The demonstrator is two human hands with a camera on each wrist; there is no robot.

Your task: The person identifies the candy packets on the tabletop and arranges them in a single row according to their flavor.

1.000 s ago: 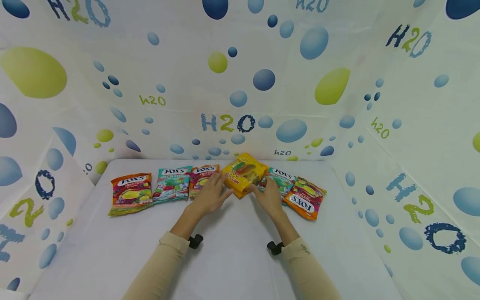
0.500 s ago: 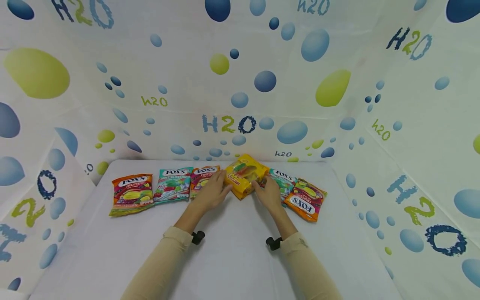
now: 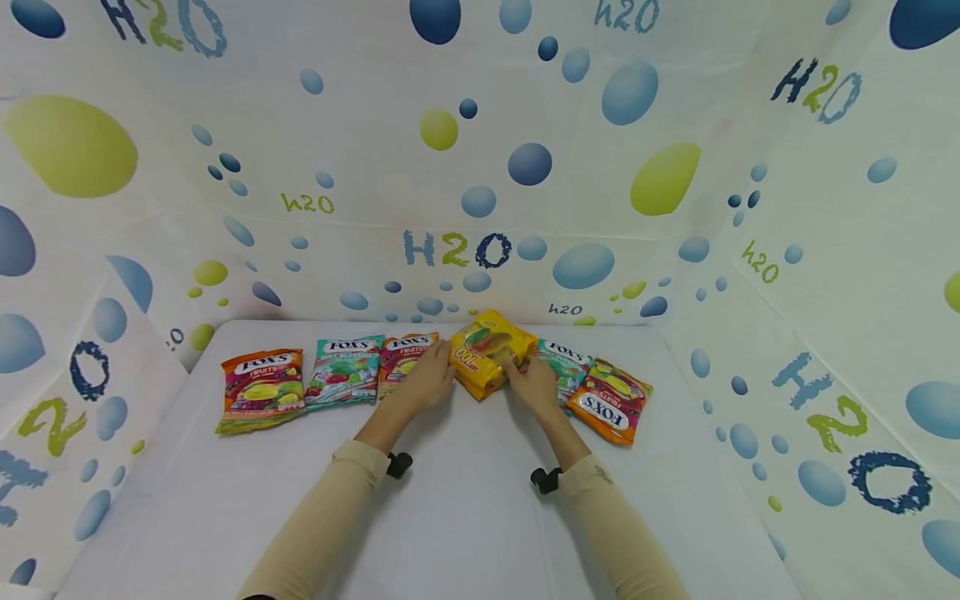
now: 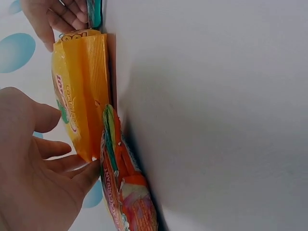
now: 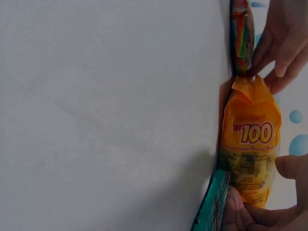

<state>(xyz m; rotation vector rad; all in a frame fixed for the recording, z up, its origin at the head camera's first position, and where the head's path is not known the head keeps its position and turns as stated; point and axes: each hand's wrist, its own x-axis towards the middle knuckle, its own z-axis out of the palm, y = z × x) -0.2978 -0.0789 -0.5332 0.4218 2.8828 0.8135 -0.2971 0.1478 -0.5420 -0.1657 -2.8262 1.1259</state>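
Observation:
A yellow LOT 100 candy bag (image 3: 491, 343) with mango pictures sits turned at an angle at the back middle of the white table. My left hand (image 3: 426, 379) grips its left corner, the thumb near the top face and the fingers at the end, as the left wrist view shows. My right hand (image 3: 536, 385) pinches the opposite end, thumb on the upper face; its fingertips go under the bag in the right wrist view. An orange-red FOX'S fruits bag (image 3: 405, 354) lies beside my left fingers. A teal FOX'S bag (image 3: 566, 362) is partly covered by my right hand.
To the left lie another FOX'S fruits bag (image 3: 262, 387) and a teal mint blossom bag (image 3: 345, 371). An upside-down orange FOX'S bag (image 3: 611, 400) is at the right end of the row. Behind the table (image 3: 480, 500) rises a patterned sheet (image 3: 360, 125).
My left hand has closed in on the yellow bag's left corner, its fingers drawing together. The yellow bag has shifted slightly to the right. My right hand has stayed at its end.

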